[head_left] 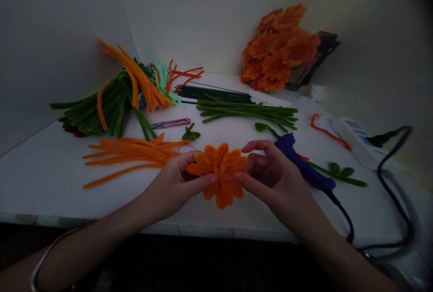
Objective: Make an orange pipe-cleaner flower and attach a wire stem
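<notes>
The left hand (179,177) pinches the orange flower (221,179) at its left edge, thumb laid over the petals; the right hand (277,172) sets its thumb on the opposite petals, index finger arched near the rim; whether its other fingers grip behind, I cannot tell; the flower lies between the 2 thumbs, about equally near both hands, its face toward the camera; being round, it shows no clear long axis; its looped petals look fuzzy and soft, gathered at a tufted centre; just beyond, to the left, lie straight orange fuzzy strips (125,152); to the right sits a smooth blue glue gun (306,165); farther back lie plush green strips (246,112) and a dense, ruffled bunch of orange flowers (277,53).
</notes>
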`<state>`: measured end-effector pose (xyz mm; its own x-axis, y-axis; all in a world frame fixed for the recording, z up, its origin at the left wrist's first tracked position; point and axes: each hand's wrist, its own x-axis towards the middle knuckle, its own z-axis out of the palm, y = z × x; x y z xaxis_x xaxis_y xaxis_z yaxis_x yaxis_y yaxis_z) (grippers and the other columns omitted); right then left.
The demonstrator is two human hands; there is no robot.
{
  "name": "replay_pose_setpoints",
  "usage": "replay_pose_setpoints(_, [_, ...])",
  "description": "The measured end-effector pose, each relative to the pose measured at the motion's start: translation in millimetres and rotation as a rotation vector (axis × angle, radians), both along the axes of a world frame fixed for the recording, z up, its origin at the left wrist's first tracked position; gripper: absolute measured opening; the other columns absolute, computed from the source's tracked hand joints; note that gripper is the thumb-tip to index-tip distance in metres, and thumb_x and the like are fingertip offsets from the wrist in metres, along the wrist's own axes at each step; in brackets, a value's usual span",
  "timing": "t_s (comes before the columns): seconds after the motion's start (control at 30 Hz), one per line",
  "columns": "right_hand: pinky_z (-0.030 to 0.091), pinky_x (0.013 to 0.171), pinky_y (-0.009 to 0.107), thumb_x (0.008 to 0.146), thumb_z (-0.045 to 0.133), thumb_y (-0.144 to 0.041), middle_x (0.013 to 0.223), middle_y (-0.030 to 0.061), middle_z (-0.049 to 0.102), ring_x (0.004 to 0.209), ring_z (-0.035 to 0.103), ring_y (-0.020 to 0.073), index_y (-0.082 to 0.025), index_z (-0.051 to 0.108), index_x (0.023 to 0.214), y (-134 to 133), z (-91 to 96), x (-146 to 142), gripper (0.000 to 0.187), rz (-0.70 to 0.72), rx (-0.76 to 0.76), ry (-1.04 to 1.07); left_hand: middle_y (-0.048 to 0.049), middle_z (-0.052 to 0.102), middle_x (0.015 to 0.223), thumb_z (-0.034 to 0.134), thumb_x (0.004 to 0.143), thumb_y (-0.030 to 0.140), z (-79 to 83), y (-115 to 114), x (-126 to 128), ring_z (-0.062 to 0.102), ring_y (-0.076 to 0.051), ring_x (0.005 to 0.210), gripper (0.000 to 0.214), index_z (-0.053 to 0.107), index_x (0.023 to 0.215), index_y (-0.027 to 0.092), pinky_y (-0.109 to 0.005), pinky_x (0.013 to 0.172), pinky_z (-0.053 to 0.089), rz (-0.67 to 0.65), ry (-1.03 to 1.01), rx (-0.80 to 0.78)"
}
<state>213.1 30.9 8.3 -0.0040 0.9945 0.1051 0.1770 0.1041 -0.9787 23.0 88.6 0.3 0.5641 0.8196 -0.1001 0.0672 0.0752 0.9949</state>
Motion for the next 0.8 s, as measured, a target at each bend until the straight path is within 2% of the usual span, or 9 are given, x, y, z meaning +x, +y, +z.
replay_pose_setpoints(0.1, [0.046,0.06,0.024,0.083,0.066,-0.029,0.079,-0.0023,0.058,0.068,0.055,0.0112,-0.024,0.05,0.102,-0.2,-0.2,3.2,0.025,0.023,0.057,-0.11,-0.0009,0.069,0.082,0.071,0.073,0.028,0.5,0.3,1.1,0.065,-0.014,0.074,0.023,0.063,0.09,0.015,-0.023,0.065,0.054,-0.007,-0.017,-0.002])
replay_pose_setpoints(0.27, [0.05,0.062,0.023,0.087,0.062,-0.035,0.098,0.001,0.062,0.082,0.059,0.0134,-0.026,0.058,0.101,-2.5,1.5,4.5,0.017,-0.045,0.124,-0.292,-0.0003,0.068,0.081,0.07,0.075,0.027,-0.4,-1.3,2.5,0.066,-0.014,0.075,0.021,0.061,0.088,0.014,-0.022,0.065,0.054,-0.072,-0.038,-0.03])
replay_pose_setpoints(0.4, [0.051,0.063,0.023,0.089,0.06,-0.034,0.097,0.0004,0.064,0.081,0.061,0.0136,-0.027,0.059,0.102,-3.0,-0.1,4.4,0.014,-0.067,0.114,-0.295,0.0003,0.067,0.082,0.07,0.075,0.026,-0.4,-2.7,2.5,0.066,-0.014,0.076,0.019,0.061,0.088,0.014,-0.021,0.066,0.054,-0.099,-0.051,-0.023])
replay_pose_setpoints(0.53, [0.051,0.071,0.023,0.089,0.061,-0.029,0.097,-0.0016,0.063,0.088,0.061,0.0125,-0.028,0.055,0.106,-2.7,0.8,5.8,0.018,-0.106,0.234,-0.312,-0.0006,0.067,0.086,0.07,0.077,0.027,-0.4,-4.1,1.7,0.066,-0.014,0.079,0.022,0.062,0.093,0.015,-0.022,0.069,0.053,-0.108,-0.037,-0.017])
replay_pose_setpoints(0.67, [0.047,0.084,0.021,0.092,0.055,-0.02,0.111,-0.0004,0.06,0.102,0.056,0.0101,-0.027,0.057,0.113,-4.1,5.6,5.6,0.022,-0.021,0.405,-0.482,0.0008,0.064,0.086,0.068,0.079,0.026,-2.0,-6.1,1.0,0.062,-0.012,0.076,0.02,0.06,0.093,0.015,-0.02,0.068,0.051,-0.168,-0.032,0.005])
replay_pose_setpoints(0.8, [0.044,0.094,0.018,0.092,0.056,-0.016,0.115,0.0029,0.058,0.11,0.055,0.009,-0.022,0.058,0.111,-5.2,7.2,2.7,0.021,0.081,0.454,-0.538,0.0032,0.057,0.077,0.066,0.079,0.024,-2.6,-7.5,1.1,0.053,-0.009,0.068,0.016,0.059,0.091,0.015,-0.019,0.062,0.045,-0.241,-0.019,-0.004])
